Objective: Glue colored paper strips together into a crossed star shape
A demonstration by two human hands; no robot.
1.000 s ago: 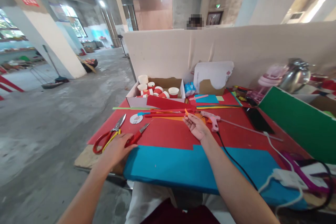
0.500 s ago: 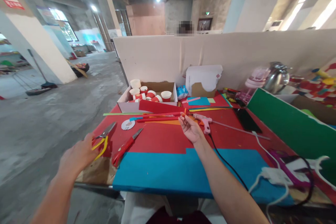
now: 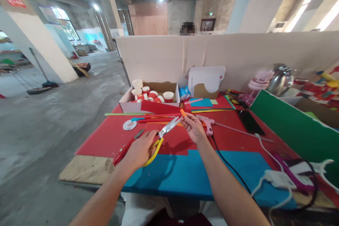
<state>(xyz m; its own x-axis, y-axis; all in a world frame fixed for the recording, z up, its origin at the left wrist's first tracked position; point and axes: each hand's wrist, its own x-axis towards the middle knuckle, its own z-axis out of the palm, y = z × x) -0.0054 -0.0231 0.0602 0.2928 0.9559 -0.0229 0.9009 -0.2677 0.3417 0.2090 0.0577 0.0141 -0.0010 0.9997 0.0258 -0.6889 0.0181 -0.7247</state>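
Observation:
My left hand (image 3: 140,148) is closed round the yellow handles of a pair of scissors (image 3: 167,128), held above the table. Their metal blades point up and right, with the tips close to the fingers of my right hand (image 3: 193,127). Between those fingertips I pinch a small strip of orange paper (image 3: 183,113); its upper end sticks out and the rest is hidden. Under my left hand lies a red-handled utility knife (image 3: 124,151), partly covered. Just right of my right hand rests a pink glue gun (image 3: 208,124).
A white box (image 3: 124,107) of red-and-white paper cups stands at the back. Coloured paper strips (image 3: 156,120) and a round white disc (image 3: 129,125) lie before it. A phone (image 3: 250,123), cables, a power strip (image 3: 280,178) and a green board (image 3: 286,123) are at right.
My left hand has brought the scissors from the table's left side across to the right hand. The orange strip has turned in my right fingers, which stay in nearly the same place.

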